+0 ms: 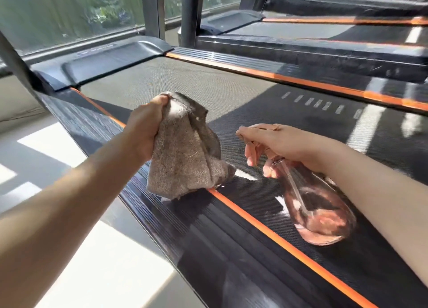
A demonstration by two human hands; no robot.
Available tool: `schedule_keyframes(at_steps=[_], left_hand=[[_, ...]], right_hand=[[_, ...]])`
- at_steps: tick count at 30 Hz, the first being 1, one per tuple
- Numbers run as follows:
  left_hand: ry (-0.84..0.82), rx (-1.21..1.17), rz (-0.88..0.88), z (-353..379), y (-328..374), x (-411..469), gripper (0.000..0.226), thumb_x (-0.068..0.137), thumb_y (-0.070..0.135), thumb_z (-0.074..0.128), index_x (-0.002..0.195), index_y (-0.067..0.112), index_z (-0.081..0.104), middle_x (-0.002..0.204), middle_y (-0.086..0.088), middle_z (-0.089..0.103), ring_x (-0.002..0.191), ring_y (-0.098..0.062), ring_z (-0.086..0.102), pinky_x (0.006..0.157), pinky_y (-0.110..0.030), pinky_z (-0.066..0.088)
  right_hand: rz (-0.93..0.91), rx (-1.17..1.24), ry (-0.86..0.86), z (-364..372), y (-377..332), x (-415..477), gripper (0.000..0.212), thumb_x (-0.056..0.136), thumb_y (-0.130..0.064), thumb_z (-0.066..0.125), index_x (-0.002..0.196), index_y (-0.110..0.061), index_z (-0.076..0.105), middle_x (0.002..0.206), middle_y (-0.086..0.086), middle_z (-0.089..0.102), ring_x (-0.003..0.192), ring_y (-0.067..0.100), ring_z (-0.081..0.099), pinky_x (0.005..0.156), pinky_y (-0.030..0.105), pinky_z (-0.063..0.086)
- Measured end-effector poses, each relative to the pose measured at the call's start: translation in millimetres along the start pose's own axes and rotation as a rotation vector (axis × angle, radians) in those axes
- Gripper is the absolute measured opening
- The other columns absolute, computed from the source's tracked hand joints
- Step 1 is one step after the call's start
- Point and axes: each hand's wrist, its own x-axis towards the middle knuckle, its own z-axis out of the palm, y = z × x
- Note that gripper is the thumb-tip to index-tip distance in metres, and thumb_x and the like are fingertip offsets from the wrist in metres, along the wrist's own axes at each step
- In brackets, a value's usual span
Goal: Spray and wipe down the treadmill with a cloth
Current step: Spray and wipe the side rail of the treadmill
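1. Treadmill (185, 80): the nearest of a row, running from lower right up to the motor cover by the window (69, 11). It has a dark woven belt, an orange strip (278, 236) along each edge, and a ribbed side rail (185, 226) outside that.
2. Cloth (185, 150): grey-brown towelling, bunched at the top and hanging over the near rail. Its lower edge reaches the orange strip; contact cannot be told. It looks to be held aside, probably to keep it out of the spray until wiping.
3. Left hand (143, 131): fingers closed around the gathered top of the cloth, arm stretched forward above the rail.
4. Spray bottle (319, 210): clear, pink-tinted, with a dip tube visible and liquid low in the body. It is tilted head forward over the belt, apparently to aim at the surface.
5. Right hand (278, 143): grips the bottle's head, fingers (251, 155) curled at the trigger. The nozzle is hidden beneath the hand.
6. Neighbouring treadmill (301, 46): parallel, beyond the far rail.
7. Status, judged: spraying stage, with wiping not yet begun.
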Motion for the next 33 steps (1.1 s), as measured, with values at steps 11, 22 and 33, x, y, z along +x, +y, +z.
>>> schedule_keyframes(at_steps=[11,22,33], left_hand=[[-0.368,0.294,0.075,-27.0,12.6,5.6,0.027,0.086,0.029,0.053,0.073,0.007,0.062,0.07,-0.008,0.065,0.063,-0.021,0.063,0.062,-0.025,0.054],[-0.587,1.607,0.658,-16.6,-104.9,-20.9,0.046,0.104,0.044,0.03,0.15,0.039,0.027,0.157,0.009,0.028,0.146,-0.012,0.018,0.118,-0.037,0.016],[0.073,1.324,0.464,-128.9,-104.8,54.3,0.047,0.099,0.008,0.038,0.146,0.008,0.041,0.156,-0.012,0.033,0.148,-0.022,0.018,0.117,-0.024,0.005]], right_hand=[[-0.014,0.053,0.019,5.1,-8.2,-1.8,0.061,0.092,-0.062,0.051,0.096,-0.002,0.065,0.091,0.021,0.071,0.06,0.021,0.058,0.054,0.029,0.048],[-0.005,0.021,-0.06,36.7,-13.6,6.2,0.05,0.092,-0.061,0.053,0.089,-0.013,0.064,0.077,0.011,0.065,0.049,0.015,0.051,0.045,0.024,0.043],[0.02,-0.102,-0.151,52.4,-26.5,12.8,0.061,0.087,-0.07,0.051,0.08,-0.011,0.062,0.071,0.009,0.06,0.055,0.022,0.05,0.048,0.026,0.044]])
